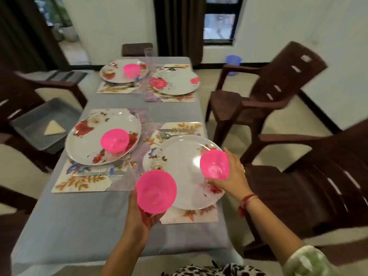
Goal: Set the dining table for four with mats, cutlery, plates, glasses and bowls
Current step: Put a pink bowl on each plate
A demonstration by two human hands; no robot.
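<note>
A pink bowl (pixel 156 191) is held from below by the left hand (pixel 139 214), whose fingers are curled under its base; its mouth is turned up toward the camera, at the near plate's (pixel 185 188) left edge. A second bowl (pixel 214 164), about upright, is gripped by the right hand (pixel 232 177) over the plate's right rim. Beyond the plate a knife (pixel 178 130) and spoon (pixel 169 135) are laid crosswise on the mat (pixel 191 216).

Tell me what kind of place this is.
Most likely a home dining room: a cloth-covered table laid with floral mats and plates, brown plastic armchairs around it, and a dark curtain beside a window.
</note>
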